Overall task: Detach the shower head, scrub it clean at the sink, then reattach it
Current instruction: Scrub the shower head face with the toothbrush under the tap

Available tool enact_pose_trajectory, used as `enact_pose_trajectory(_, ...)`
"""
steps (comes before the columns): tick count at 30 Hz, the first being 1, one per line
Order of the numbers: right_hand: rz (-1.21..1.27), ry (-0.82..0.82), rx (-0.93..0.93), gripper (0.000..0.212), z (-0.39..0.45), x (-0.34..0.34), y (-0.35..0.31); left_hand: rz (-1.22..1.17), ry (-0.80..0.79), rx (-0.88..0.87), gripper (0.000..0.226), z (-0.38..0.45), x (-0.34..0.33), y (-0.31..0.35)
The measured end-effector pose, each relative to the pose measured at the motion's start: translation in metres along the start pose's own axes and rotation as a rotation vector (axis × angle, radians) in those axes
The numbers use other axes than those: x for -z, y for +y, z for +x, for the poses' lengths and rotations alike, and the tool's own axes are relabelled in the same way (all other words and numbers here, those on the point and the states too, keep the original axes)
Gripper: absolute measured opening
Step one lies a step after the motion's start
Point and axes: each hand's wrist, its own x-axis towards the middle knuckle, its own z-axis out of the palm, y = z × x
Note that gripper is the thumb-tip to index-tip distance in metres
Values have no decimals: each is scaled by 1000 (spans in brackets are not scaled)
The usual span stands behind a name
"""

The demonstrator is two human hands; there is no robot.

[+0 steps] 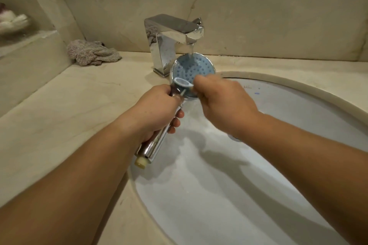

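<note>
A chrome shower head (190, 65) with a round blue nozzle face is held over the white sink (268, 105), its face tilted up under the water running from the chrome faucet (173, 34). My left hand (157, 109) grips the chrome handle, whose cream threaded end sticks out below my wrist. My right hand (223, 101) holds a small light-blue brush (183, 82), a toothbrush by its look, with its head lying against the lower edge of the blue face. Most of the brush handle is hidden in my fingers.
A crumpled grey cloth (91, 52) lies on the beige marble counter (59, 109) at the back left. A ledge at far left carries a blurred white object (12, 22). The drain (236, 138) peeks out under my right wrist.
</note>
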Motion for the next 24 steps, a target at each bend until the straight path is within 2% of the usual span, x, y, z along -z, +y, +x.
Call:
enact_pose_trajectory(4, 71, 120, -123, 20, 10, 8, 16, -48, -7, 9, 17, -1, 3, 1)
enact_pose_trajectory(8, 36, 41, 26, 14, -16, -9, 14, -112, -6, 36, 17, -2, 4, 2)
enact_pose_trajectory(12, 95, 128, -36, 20, -13, -12, 27, -126, -3, 42, 18, -3, 4, 4)
enact_pose_trajectory(15, 61, 131, 57, 17, -19, -18, 21, -118, -12, 44, 18, -4, 5, 1)
enact_pose_trajectory(20, 131, 196, -182, 26, -3, -7, 39, -114, -24, 45, 17, -8, 7, -4)
enact_pose_trajectory(24, 130, 181, -195, 25, 5, -2, 35, -89, -75, 38, 19, -12, 4, -10)
